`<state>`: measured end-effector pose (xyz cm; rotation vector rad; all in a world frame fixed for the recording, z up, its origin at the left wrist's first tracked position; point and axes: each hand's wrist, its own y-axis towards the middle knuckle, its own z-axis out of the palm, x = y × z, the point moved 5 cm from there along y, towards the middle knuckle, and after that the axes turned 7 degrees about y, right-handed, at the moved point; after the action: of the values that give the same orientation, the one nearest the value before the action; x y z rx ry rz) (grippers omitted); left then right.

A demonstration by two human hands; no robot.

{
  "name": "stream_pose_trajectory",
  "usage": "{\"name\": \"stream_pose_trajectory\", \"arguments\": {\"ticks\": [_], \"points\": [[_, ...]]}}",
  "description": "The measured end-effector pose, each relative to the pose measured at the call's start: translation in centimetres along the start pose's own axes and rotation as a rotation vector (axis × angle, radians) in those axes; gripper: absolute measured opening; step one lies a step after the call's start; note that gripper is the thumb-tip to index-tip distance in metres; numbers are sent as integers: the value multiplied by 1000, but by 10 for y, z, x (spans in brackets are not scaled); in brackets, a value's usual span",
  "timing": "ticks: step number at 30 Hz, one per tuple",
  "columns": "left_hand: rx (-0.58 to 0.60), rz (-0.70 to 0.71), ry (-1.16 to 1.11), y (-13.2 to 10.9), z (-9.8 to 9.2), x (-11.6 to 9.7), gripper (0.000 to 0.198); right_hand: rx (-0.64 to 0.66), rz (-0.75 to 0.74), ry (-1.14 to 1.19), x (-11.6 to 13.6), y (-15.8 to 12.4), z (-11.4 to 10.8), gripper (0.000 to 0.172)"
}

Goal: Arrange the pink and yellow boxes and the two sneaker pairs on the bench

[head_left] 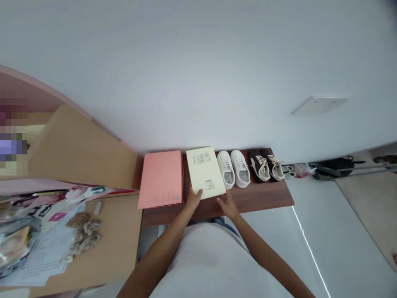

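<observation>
A pale yellow shoe box lies on a low brown wooden bench against the white wall. My left hand holds its near left corner, thumb on the lid. My right hand touches its near right edge, fingers curled under. A pink box lies just left of it. A pair of white sneakers stands right of the yellow box, then a pair of black sneakers with cream laces.
An open cardboard carton and a cluttered cardboard surface with papers and packets stand at my left. A black bag and a plastic bag lie on the white floor beyond the bench. A beige mat lies at right.
</observation>
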<state>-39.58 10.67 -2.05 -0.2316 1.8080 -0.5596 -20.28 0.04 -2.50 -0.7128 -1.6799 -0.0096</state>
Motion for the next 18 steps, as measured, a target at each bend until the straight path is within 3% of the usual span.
{"name": "stream_pose_trajectory", "arguments": {"ticks": [6, 10, 12, 14, 16, 17, 18], "points": [[44, 62, 10, -6, 5, 8, 65, 128, 42, 103, -9, -4, -13, 70], [47, 47, 101, -6, -1, 6, 63, 250, 58, 98, -9, -2, -26, 64], [20, 56, 209, -6, -5, -4, 64, 220, 13, -9, -1, 6, -43, 56], [-100, 88, 373, -9, -3, -19, 65, 81, -47, -183, 13, 20, -68, 50], [-221, 185, 537, -16, 21, -39, 64, -45, -86, -381, 28, 39, -89, 52], [-235, 258, 594, -20, 43, -49, 63, -58, -84, -479, 35, 50, -96, 54], [-173, 344, 625, -23, 73, -57, 62, -35, -72, -575, 39, 62, -100, 56]]}}
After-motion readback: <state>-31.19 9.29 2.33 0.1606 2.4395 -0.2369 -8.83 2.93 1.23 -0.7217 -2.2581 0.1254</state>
